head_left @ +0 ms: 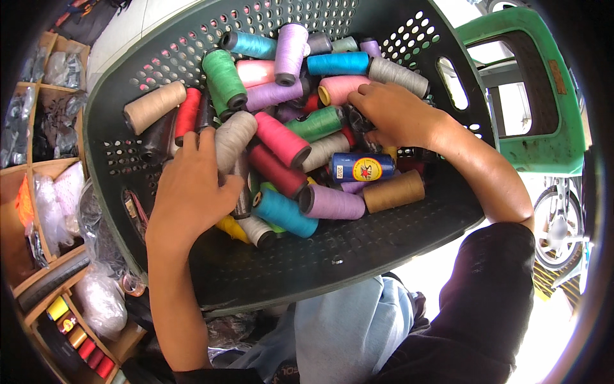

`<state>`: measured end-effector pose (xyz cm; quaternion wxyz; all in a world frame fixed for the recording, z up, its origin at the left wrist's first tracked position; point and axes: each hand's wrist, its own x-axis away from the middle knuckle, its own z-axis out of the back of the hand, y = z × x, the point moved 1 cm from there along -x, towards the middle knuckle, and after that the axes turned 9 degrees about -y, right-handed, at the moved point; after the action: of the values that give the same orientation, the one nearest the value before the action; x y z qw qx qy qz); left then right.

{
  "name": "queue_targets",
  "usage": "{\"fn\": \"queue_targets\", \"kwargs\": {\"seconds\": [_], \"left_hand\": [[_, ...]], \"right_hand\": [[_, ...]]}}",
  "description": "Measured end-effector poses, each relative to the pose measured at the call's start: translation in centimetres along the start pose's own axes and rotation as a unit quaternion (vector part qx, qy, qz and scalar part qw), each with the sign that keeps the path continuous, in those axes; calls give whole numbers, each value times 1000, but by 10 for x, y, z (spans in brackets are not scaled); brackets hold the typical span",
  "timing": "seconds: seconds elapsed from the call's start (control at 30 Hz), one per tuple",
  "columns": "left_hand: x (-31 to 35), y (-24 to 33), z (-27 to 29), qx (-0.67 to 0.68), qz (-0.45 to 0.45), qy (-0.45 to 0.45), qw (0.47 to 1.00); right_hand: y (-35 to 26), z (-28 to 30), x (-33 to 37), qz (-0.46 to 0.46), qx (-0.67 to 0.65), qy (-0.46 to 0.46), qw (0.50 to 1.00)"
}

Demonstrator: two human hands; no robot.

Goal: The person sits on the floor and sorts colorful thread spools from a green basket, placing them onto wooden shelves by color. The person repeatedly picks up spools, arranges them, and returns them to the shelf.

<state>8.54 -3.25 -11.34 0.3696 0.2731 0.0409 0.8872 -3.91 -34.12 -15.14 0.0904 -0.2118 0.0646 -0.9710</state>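
A dark green plastic basket holds a jumble of thread spools in many colours. My left hand reaches in at the left with its fingers apart, resting among the spools beside a grey-beige spool and a dark brown spool. At the right, my right hand has its fingers bent round a shiny black spool, partly hidden beneath them. Close to it lie a pink spool, a green spool and a blue spool with a yellow label.
Wooden shelving with plastic-wrapped goods and more spools stands at the left. Beyond the basket's right side is a green plastic stool, with a bicycle wheel below it. The basket's perforated walls rise around my hands.
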Motion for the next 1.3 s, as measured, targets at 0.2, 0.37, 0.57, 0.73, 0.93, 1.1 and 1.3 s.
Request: {"fn": "queue_targets", "kwargs": {"seconds": [0.2,0.37,0.57,0.73,0.93,1.1,1.3], "left_hand": [[-3,0,-5,-37,2,36,999],[-2,-1,-5,-38,-51,92,994],[0,0,-1,-35,-68,88,993],[-1,-4,-1,-41,-81,81,993],[-3,-9,-2,-5,-99,76,992],[-6,-13,-1,13,-98,58,993],[-6,-13,-2,1,-94,54,994]], "right_hand": [[1,-3,0,8,14,7,1000],[0,-2,1,-2,7,2,1000],[1,-2,0,1,-1,5,1000],[1,-1,1,7,-4,9,1000],[5,-5,-1,3,-3,2,1000],[4,-4,0,5,-7,-9,1000],[5,-1,-4,0,-9,-33,999]]}}
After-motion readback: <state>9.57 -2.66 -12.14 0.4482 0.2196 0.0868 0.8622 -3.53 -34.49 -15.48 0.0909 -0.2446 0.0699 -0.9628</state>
